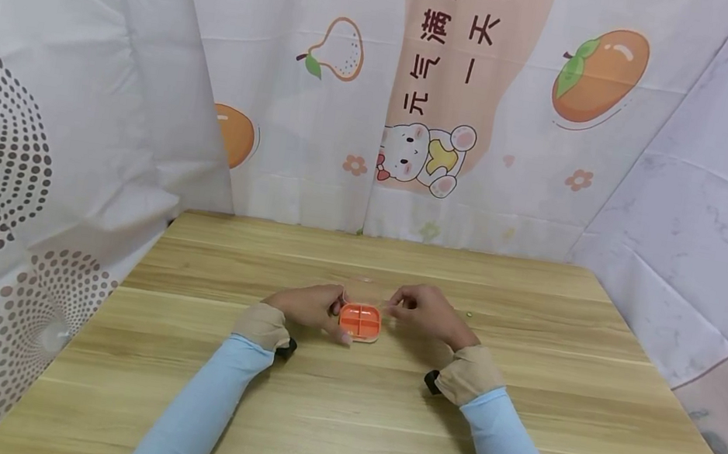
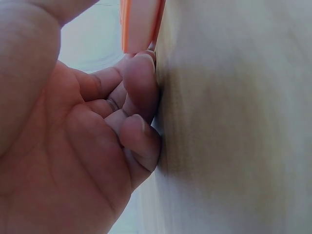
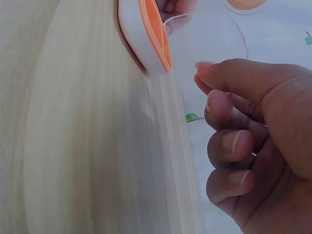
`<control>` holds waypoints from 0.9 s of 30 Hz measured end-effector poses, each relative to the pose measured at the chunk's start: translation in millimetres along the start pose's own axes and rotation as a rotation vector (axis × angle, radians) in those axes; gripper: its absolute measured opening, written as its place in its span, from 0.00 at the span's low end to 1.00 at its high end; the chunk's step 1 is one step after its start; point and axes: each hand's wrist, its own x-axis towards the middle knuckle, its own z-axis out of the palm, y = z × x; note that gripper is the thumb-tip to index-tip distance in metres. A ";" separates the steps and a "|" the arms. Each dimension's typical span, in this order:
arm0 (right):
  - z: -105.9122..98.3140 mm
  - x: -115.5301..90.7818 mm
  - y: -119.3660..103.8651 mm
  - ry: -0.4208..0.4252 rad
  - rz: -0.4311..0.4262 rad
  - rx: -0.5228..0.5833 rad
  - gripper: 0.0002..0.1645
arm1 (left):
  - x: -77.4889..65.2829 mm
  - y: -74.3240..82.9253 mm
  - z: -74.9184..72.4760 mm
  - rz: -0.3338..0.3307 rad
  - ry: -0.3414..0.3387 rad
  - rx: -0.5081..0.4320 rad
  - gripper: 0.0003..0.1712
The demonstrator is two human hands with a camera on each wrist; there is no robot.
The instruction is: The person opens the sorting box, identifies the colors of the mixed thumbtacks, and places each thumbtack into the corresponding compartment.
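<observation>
A small pill box (image 1: 360, 322) with an orange divided tray and a whitish base lies on the table, its clear lid (image 1: 363, 288) raised at the back. My left hand (image 1: 313, 306) grips the box's left side, its thumb along the front and fingers behind. In the left wrist view, the box (image 2: 141, 27) shows beyond those fingertips. My right hand (image 1: 425, 311) is just right of the lid, with thumb and index tips close together. In the right wrist view, the right hand (image 3: 263, 131) has bent fingers; whether it pinches the lid's clear edge cannot be made out.
A tiny greenish bit (image 1: 469, 314) lies on the wooden table (image 1: 334, 427) right of the right hand. White printed curtains (image 1: 322, 127) hang behind the table's far edge and along both sides. Each wrist carries a dark strapped device.
</observation>
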 end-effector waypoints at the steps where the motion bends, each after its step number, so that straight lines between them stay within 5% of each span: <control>1: -0.4 -0.3 0.9 -0.001 0.002 0.007 0.06 | 0.0 -0.2 0.1 0.002 0.000 -0.009 0.38; 27: -15.0 -8.0 17.7 0.034 0.073 0.013 0.08 | -1.7 0.0 0.7 0.000 0.000 -0.022 0.37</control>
